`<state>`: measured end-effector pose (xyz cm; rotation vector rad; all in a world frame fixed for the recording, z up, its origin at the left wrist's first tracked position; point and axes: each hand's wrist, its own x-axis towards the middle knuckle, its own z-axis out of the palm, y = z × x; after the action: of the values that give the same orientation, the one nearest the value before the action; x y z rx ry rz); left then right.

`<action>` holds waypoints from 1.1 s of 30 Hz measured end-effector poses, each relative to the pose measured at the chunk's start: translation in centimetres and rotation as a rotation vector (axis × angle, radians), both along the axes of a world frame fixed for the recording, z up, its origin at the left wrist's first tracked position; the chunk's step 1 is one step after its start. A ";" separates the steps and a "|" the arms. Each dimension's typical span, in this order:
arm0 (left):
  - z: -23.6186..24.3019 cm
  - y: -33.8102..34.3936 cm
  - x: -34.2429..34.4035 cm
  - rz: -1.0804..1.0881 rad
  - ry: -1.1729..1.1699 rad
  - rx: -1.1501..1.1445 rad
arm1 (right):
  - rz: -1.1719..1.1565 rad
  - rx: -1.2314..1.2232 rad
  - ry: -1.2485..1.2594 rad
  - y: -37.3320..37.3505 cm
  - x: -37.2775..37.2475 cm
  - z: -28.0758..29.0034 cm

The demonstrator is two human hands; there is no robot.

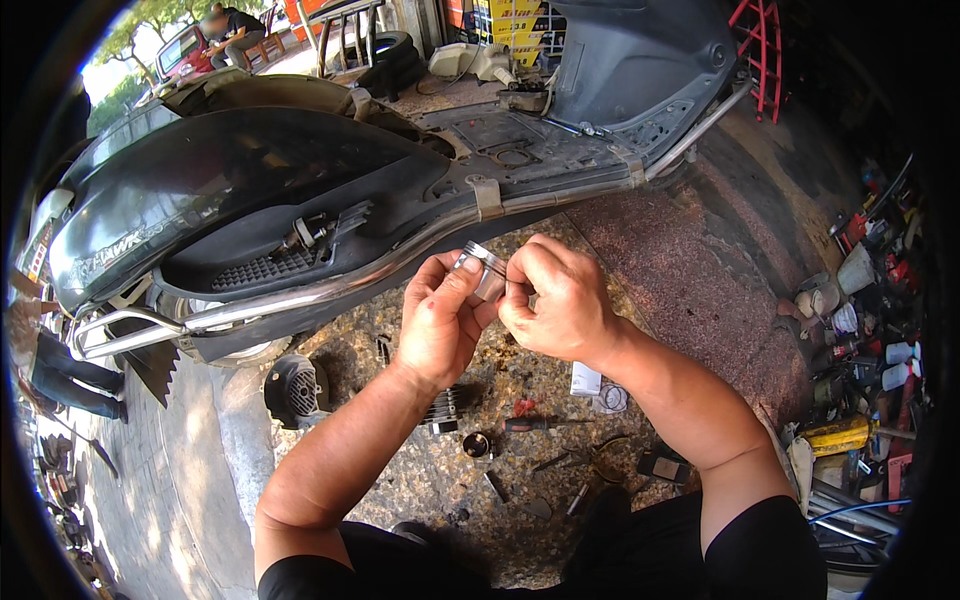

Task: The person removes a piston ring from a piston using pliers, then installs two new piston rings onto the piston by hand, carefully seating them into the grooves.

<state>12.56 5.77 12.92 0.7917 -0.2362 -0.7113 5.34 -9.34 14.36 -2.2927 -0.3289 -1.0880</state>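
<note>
My left hand (437,310) grips a shiny silver piston (484,270), thumb across its side, just in front of a black scooter (250,170). My right hand (550,295) is pinched at the piston's right edge, touching it; what its fingertips hold is too small to make out. Below on the stone slab (530,510) lie a finned cylinder (440,415), a round vented cover (295,390), a screwdriver (530,424), a white box (585,378), rings in a clear packet (610,398) and several small parts.
The scooter spans the area ahead, its floorboard (510,150) at right. Tools and containers (850,350) crowd the right edge, with a red metal frame (765,60) behind. A person in jeans (75,375) stands at left; another person (240,35) sits in the background.
</note>
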 end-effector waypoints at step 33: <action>-0.4 -0.2 -0.7 0.039 -0.104 0.003 | -0.049 -0.099 -0.048 -0.4 -0.3 -0.7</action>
<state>11.86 5.58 12.51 0.8351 -0.3133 -0.6349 5.06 -9.70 13.71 -2.3753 -0.3546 -1.1763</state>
